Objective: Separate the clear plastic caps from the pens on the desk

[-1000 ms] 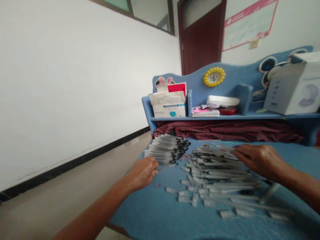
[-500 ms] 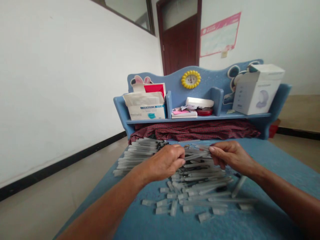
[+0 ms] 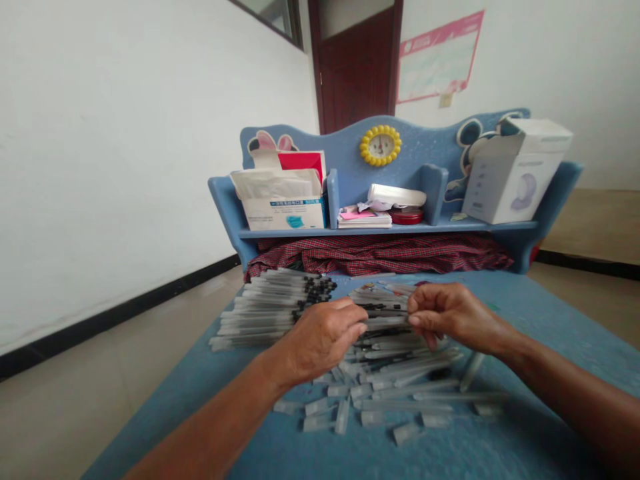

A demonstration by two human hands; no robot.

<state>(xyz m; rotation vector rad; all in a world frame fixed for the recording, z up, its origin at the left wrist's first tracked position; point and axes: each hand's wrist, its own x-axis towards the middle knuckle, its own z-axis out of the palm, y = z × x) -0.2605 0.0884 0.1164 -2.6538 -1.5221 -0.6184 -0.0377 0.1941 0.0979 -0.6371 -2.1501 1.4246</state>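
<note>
My left hand (image 3: pixel 325 337) and my right hand (image 3: pixel 447 313) are both pinched on the two ends of one clear pen (image 3: pixel 387 315) with a dark tip, held level just above a loose pile of pens (image 3: pixel 400 363) on the blue desk (image 3: pixel 500 440). A neat stack of assembled pens (image 3: pixel 273 303) with black tips lies to the left of my left hand. Several small clear caps (image 3: pixel 330 413) are scattered in front of the pile, near the desk's front.
A blue shelf (image 3: pixel 390 230) stands at the desk's back with a mask box (image 3: pixel 283 212), a white carton (image 3: pixel 515 177), books, a yellow clock (image 3: pixel 380 145) and red checked cloth (image 3: pixel 380 255) beneath. White wall left, dark door behind.
My left hand left the stack at the left and came in to the middle; my right hand rose from the pile. Both now pinch one pen. The view swung right.
</note>
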